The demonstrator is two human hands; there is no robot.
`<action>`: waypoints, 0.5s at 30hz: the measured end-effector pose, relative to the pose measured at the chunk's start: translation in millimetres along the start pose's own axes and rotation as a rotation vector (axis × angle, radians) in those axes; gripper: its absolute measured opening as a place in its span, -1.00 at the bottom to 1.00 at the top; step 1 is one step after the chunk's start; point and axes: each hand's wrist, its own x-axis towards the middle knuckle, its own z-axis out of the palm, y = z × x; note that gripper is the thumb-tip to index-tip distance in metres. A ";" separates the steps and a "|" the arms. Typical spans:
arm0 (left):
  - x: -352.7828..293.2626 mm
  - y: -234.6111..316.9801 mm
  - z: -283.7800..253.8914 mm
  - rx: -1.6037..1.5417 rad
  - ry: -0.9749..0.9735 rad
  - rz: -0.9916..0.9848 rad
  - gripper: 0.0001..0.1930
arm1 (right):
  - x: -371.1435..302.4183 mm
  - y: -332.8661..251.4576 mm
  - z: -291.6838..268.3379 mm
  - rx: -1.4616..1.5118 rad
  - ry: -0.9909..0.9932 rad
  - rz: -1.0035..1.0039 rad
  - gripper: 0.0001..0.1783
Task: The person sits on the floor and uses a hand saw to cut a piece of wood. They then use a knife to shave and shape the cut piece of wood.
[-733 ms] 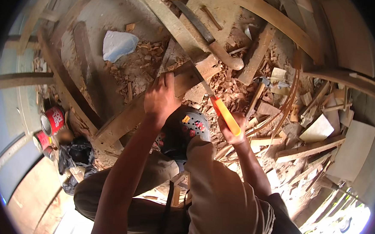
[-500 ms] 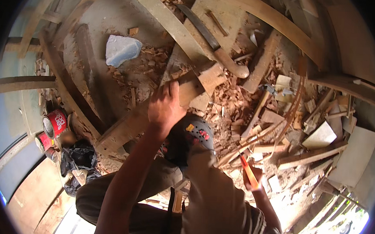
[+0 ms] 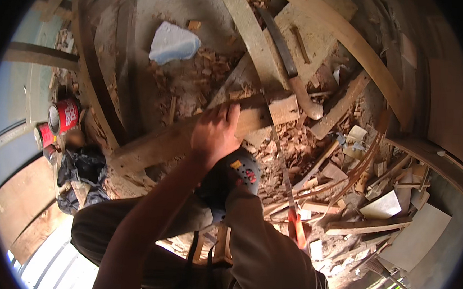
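My left hand [image 3: 216,134] grips a thick wooden beam [image 3: 160,140] that lies slantwise before me, its fingers bent over the top. My right hand [image 3: 292,232] is closed round the orange handle of a handsaw [image 3: 299,229]; my leg partly hides that hand. From the handle the thin saw blade runs up and away to the beam, crossing it close to its right end, beside a paler end section. My foot in a dark clog [image 3: 247,171] is up against the near side of the beam, just right of my left hand.
Beyond the beam lie a machete [image 3: 281,44] with a wooden handle and a whitish-blue block [image 3: 174,44]. A hammer [image 3: 323,156] rests among wood chips at right, near loose boards [image 3: 369,225]. Red cans [image 3: 64,117] and a black plastic bag [image 3: 84,166] stand at left.
My right hand has brought the saw up and left, so its blade now lies across the beam near the end. My left hand keeps its hold on the beam. The whole view has shifted.
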 end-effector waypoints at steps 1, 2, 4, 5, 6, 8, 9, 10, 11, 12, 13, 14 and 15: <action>-1.6 -1.9 2.1 -0.002 0.008 -0.009 -0.45 | 21.4 -7.6 -10.1 0.029 0.017 -0.057 -0.56; 0.9 -1.0 0.1 -0.007 0.031 -0.001 -0.46 | 79.4 -25.8 -24.2 0.438 0.216 -0.067 -0.79; -2.6 -6.8 -1.4 0.024 0.047 0.007 -0.42 | 166.3 -56.4 -26.5 0.648 0.385 -0.311 -0.92; -4.3 -8.4 0.3 -0.001 0.038 0.002 -0.38 | 169.8 -69.9 -25.7 0.680 0.421 -0.360 -0.94; -3.4 -10.0 3.4 -0.017 0.033 -0.007 -0.34 | 162.6 -70.5 -27.5 0.646 0.381 -0.377 -0.90; -10.5 -7.7 6.1 -0.004 -0.018 -0.024 -0.33 | 130.6 -62.8 -27.4 0.526 0.320 -0.352 -0.77; -5.5 -10.7 4.7 0.015 -0.020 -0.033 -0.33 | 89.7 -48.9 -20.5 0.419 0.270 -0.276 -0.68; 3.9 -11.2 3.9 0.007 0.008 -0.018 -0.33 | 45.6 -33.0 -16.1 0.294 0.216 -0.197 -0.59; 2.9 -5.4 1.6 -0.006 0.014 -0.006 -0.34 | 4.6 -20.9 -10.8 0.205 0.176 -0.115 -0.49; 1.2 -2.1 -0.2 -0.018 0.018 0.007 -0.34 | 7.8 -9.0 -1.0 0.311 0.262 -0.145 -0.47; -1.6 -2.6 -0.3 -0.003 0.051 0.054 -0.37 | 11.9 -7.7 7.7 0.413 0.346 -0.163 -0.44; -4.9 -3.4 1.6 -0.012 0.027 0.036 -0.36 | 20.6 -3.6 17.5 0.474 0.350 -0.097 -0.60; -6.8 -5.2 3.4 -0.018 0.011 0.019 -0.35 | 29.7 -10.1 18.5 0.537 0.348 -0.021 -0.74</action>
